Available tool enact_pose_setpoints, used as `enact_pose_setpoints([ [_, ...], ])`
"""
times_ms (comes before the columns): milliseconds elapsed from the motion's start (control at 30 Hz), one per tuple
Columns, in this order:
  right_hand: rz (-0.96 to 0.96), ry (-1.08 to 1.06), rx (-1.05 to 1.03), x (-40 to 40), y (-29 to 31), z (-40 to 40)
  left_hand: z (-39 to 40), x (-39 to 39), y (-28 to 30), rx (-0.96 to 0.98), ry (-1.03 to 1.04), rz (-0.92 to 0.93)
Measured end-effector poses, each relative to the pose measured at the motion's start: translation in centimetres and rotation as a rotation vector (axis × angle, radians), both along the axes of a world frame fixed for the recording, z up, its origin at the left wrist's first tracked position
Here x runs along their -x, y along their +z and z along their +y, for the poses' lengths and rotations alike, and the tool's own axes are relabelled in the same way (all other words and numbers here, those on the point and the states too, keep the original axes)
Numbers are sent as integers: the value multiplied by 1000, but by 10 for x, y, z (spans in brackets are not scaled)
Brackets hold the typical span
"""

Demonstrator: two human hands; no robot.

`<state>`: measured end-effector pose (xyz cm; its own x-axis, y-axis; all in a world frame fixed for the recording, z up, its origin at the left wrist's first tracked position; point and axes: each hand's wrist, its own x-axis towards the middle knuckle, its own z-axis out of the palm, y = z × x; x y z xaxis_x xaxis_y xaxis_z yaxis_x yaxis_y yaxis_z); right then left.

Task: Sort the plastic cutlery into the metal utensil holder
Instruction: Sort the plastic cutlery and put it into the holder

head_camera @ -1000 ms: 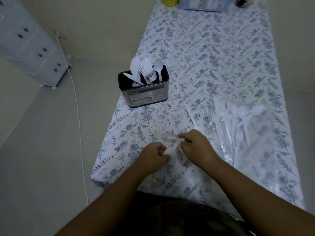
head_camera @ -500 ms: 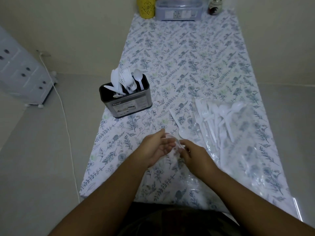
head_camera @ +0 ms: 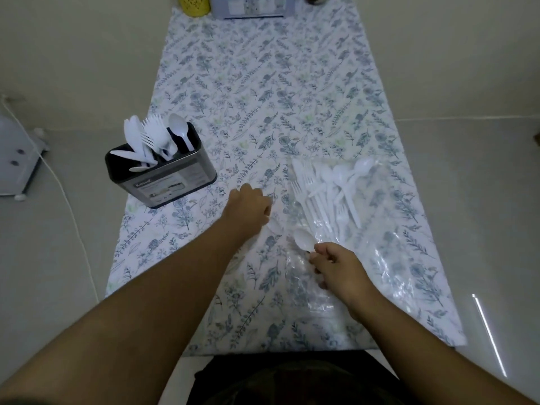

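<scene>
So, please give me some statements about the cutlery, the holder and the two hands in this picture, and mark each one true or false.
1. The right hand pinches a white plastic spoon by its handle. True.
2. The metal utensil holder is empty. False: it already holds white knives, forks and a spoon.
3. The pile of loose cutlery lies on clear plastic wrap, right of the holder. True.
4. The left hand reaches inside the holder. False: it is over the floral tablecloth, apart from the holder.

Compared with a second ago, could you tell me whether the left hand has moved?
Yes. The left hand has parted from the right hand and moved up the floral tablecloth, away from the person, roughly level with the metal utensil holder.
</scene>
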<state>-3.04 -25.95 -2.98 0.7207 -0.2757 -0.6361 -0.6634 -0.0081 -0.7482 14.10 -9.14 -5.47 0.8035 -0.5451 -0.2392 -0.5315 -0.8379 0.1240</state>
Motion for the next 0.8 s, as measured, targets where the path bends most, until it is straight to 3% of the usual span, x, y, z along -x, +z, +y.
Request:
enact_pose_setpoints([
  [67,6,-44,-46,-5,2,1,6,14,5,173,180,187],
  [167,13,-126,-173,-17,5,11,9,50,17,592,553,379],
  [367,-12,-89,-214,-36,12,37,14,110,34,1064,877,640],
  [500,18,-63,-270,-45,15,53,24,123,35,1176,984,638],
  [667,37,32,-317,-52,22,69,49,116,39,1107,922,511],
  [800,40,87,-327,-57,25,80,64,113,38,1127,932,530],
])
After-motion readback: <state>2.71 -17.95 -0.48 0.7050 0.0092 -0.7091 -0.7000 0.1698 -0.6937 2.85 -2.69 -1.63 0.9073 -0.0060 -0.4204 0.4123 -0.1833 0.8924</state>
